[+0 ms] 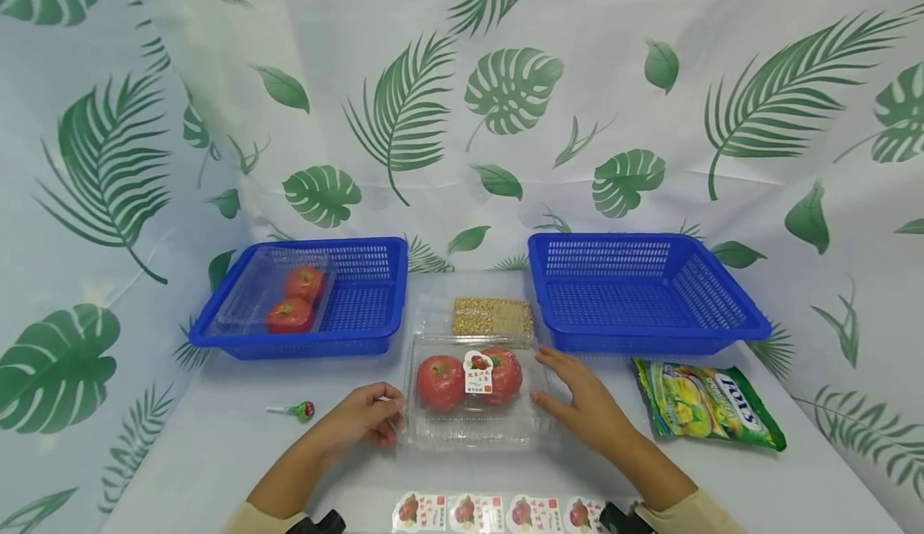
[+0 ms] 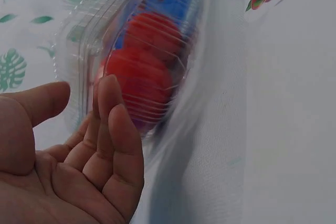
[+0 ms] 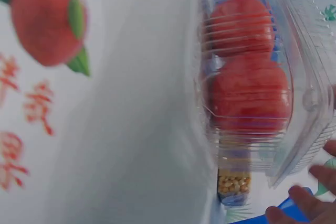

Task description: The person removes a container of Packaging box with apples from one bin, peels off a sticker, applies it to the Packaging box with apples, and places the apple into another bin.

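Observation:
A clear plastic clamshell box [image 1: 476, 426] lies at the table's centre. It holds two red tomatoes [image 1: 440, 382] and has a fruit sticker [image 1: 478, 371] on its lid. My left hand [image 1: 378, 415] is at the box's left edge, its fingers loosely bent against the wall. From the left wrist, the palm [image 2: 79, 156] is open next to the box [image 2: 142, 72], gripping nothing. My right hand [image 1: 570, 390] has straight fingers at the box's right edge. Only its fingertips [image 3: 310, 203] show in the right wrist view, beside the box [image 3: 252, 82].
A blue basket [image 1: 375, 277] at the back left holds another clear box with two tomatoes [image 1: 296, 297]. The blue basket [image 1: 650, 289] at the back right holds nothing. A grain bar [image 1: 493, 317], a green candy bag [image 1: 703, 403], a lollipop [image 1: 297, 411] and a sticker strip [image 1: 491, 512] lie around.

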`<state>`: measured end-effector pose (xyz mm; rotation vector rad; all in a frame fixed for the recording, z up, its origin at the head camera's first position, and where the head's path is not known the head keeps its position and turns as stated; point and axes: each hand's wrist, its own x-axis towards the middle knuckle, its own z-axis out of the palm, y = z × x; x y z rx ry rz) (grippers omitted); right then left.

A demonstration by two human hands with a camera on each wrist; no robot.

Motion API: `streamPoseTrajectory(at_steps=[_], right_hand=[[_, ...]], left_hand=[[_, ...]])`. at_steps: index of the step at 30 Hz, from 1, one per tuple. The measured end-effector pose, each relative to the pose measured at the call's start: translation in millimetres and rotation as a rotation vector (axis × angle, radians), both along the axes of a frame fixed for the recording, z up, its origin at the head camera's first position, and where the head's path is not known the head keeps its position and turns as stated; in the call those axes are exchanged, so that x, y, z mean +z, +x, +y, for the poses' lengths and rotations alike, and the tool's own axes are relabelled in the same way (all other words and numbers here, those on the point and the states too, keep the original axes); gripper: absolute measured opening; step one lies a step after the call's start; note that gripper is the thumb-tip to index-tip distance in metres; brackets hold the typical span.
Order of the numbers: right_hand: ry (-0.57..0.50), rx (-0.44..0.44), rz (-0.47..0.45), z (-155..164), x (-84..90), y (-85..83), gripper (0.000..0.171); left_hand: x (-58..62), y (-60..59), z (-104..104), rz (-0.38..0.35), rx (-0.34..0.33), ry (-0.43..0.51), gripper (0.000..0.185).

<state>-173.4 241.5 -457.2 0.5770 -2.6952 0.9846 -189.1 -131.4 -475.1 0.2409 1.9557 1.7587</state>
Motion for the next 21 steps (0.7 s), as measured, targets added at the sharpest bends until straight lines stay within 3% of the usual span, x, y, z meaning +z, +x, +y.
streamPoseTrajectory(at_steps=[11,13,17,21], right_hand=[[-0.029,-0.221,-0.4,-4,1.4,3.2,0.089],[-0.01,-0.234,-0.448,-4,3.1,4.7,0.085],[0.04,-0.236,-0.492,-3,5.9,4.2,0.061],[-0.002,-0.204,-0.543,-1,8.5,1.1,0.052]], left_hand=[[2.7,-15.1,15,0.001,0.097,-0.059,0.049],[3.8,-16.8,16,-0.004,0.096,-0.06,0.049],[7.0,-18.2,18,-0.008,0.087,-0.069,0.049],[11.7,-17.9,20,-0.002,0.082,-0.075,0.049]])
